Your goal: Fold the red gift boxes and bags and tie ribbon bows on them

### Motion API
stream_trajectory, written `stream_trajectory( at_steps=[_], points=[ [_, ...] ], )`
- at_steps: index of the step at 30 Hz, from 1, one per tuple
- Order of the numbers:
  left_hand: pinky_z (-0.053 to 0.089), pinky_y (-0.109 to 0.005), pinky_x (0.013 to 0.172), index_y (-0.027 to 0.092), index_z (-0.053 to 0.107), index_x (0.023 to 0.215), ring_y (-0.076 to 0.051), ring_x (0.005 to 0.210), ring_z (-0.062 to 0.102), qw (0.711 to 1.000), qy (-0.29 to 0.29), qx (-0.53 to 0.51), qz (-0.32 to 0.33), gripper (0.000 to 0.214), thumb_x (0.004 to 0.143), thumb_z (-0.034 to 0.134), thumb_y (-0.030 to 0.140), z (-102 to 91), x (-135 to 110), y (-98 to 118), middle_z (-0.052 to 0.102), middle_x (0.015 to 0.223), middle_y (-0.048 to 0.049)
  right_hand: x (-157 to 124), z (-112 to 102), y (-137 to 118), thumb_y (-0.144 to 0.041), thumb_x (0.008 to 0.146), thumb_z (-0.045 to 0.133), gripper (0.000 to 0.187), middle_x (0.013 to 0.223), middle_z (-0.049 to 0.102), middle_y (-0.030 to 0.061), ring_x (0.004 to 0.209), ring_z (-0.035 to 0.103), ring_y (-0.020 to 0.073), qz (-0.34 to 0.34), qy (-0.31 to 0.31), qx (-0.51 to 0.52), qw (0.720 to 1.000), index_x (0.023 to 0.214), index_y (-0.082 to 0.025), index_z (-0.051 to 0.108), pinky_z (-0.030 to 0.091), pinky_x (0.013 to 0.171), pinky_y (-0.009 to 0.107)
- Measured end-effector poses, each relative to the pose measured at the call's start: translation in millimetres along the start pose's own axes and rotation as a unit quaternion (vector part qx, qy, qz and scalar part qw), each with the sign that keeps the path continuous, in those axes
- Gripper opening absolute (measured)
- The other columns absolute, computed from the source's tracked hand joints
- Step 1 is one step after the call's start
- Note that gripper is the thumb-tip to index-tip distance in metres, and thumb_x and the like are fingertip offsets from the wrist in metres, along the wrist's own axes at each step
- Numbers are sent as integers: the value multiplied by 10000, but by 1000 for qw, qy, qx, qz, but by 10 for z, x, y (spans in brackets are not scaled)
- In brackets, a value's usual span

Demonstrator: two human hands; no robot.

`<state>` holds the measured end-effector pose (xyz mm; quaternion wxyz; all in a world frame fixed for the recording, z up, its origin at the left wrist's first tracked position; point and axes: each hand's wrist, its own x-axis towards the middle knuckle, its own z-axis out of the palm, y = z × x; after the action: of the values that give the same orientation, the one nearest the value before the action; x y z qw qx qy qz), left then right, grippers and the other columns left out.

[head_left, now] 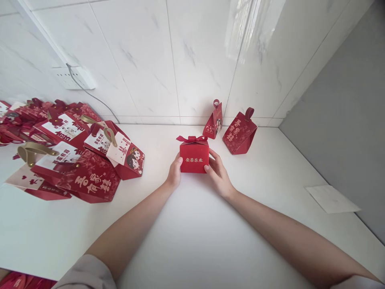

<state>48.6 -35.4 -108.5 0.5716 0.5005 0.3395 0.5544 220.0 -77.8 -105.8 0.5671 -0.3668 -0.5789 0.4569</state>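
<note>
Filling the gap between the left hand (174, 173) and the right hand (220, 174), a small bright-red cardboard box (194, 153) is grasped by both, upright, with its lettered front turned toward the wearer. Its left edge is pressed by the left thumb; its lower right front corner is covered by the right thumb, and the other right fingers are bent along the side. It is topped by a dark-red ribbon bow (194, 139). Whether its base is touching the white, smooth counter (186, 233) cannot be told. Most of the left fingers are hidden behind the box, as are its back and base.

Beyond the right hand, a slim red triangular box with a ribbon loop (213, 122) and a wider dark-red tapered box (240, 134) are seen near the tiled wall (204, 60). At the left, a heap of red-and-white boxes (90, 180) is partly overlapped within itself and cut off by the frame edge; a red glossy item (22, 280) in the bottom corner is barely shown and cannot be identified.
</note>
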Motion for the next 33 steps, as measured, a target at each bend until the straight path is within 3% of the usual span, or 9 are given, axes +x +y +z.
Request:
stream_trajectory(
  at_steps=[5, 9, 12, 15, 19, 23, 25, 28, 33],
  points=[
    [354, -424, 1050, 232, 593, 1184, -279, 1247, 487, 999, 24, -25, 25, 473, 892, 355, 517, -22, 28, 48, 613, 1260, -46, -1, -32, 97, -470, 909, 517, 665, 1573, 177, -24, 1450, 159, 188, 14, 15, 18, 1000, 1480, -337, 204, 165, 1192, 425],
    [334, -435, 1052, 270, 550, 1208, -263, 1290, 444, 998, 56, -13, 6, 587, 894, 229, 649, -36, 17, 99, 588, 1272, -61, 2, -9, 66, -526, 965, 343, 557, 1576, 169, -34, 1453, 143, 173, 9, 45, 45, 998, 1475, -337, 224, 158, 1193, 423],
    [341, -415, 1037, 291, 524, 1231, -241, 1276, 449, 998, 49, 18, 22, 607, 889, 199, 671, -26, 1, 122, 574, 1274, -61, 2, 15, 35, -534, 946, 399, 586, 1568, 201, -11, 1445, 172, 193, 4, 36, 29, 999, 1471, -333, 232, 190, 1181, 440],
    [388, -383, 955, 271, 523, 1225, -220, 1082, 565, 997, 49, 44, 42, 613, 887, 206, 673, -27, 9, 133, 634, 1103, -66, 14, 25, 31, -508, 909, 504, 638, 1558, 230, 19, 1421, 242, 209, 19, 42, 13, 999, 1462, -329, 239, 233, 1164, 438],
    [406, -297, 703, 229, 574, 1092, -149, 623, 509, 979, 165, 93, 75, 546, 894, 270, 637, -97, 64, 132, 498, 618, 20, 48, 1, 35, -526, 945, 400, 478, 1494, 336, 31, 1358, 352, 202, 23, 137, -4, 990, 1373, -315, 372, 286, 1135, 420],
    [359, -260, 595, 207, 636, 910, -129, 599, 454, 965, 205, 155, 51, 459, 891, 355, 570, -186, 144, 179, 485, 662, 4, 63, -22, 33, -550, 958, 315, 411, 1402, 426, 36, 1263, 460, 204, 50, 170, -5, 984, 1247, -301, 469, 339, 1087, 427],
    [378, -258, 623, 194, 656, 855, -136, 688, 500, 966, 169, 192, 32, 425, 880, 401, 534, -200, 181, 272, 568, 793, -29, 59, -17, 34, -557, 953, 315, 400, 1364, 454, 41, 1225, 491, 203, 61, 166, 6, 984, 1200, -294, 488, 381, 1046, 414],
    [411, -262, 712, 195, 674, 902, -164, 862, 546, 970, 27, 243, 4, 379, 872, 451, 500, -161, 209, 520, 630, 985, -53, 69, -19, 12, -546, 946, 333, 370, 1261, 512, 46, 1136, 537, 190, 62, 176, 7, 983, 1098, -266, 520, 422, 989, 382],
    [418, -296, 894, 239, 667, 1047, -201, 1071, 537, 922, -147, 358, 22, 312, 823, 586, 441, -17, 168, 963, 586, 1155, -56, 206, -172, -200, -500, 897, 464, 324, 775, 559, 1, 708, 556, 137, 59, 157, -14, 986, 763, -208, 501, 473, 747, 288]
  ],
)
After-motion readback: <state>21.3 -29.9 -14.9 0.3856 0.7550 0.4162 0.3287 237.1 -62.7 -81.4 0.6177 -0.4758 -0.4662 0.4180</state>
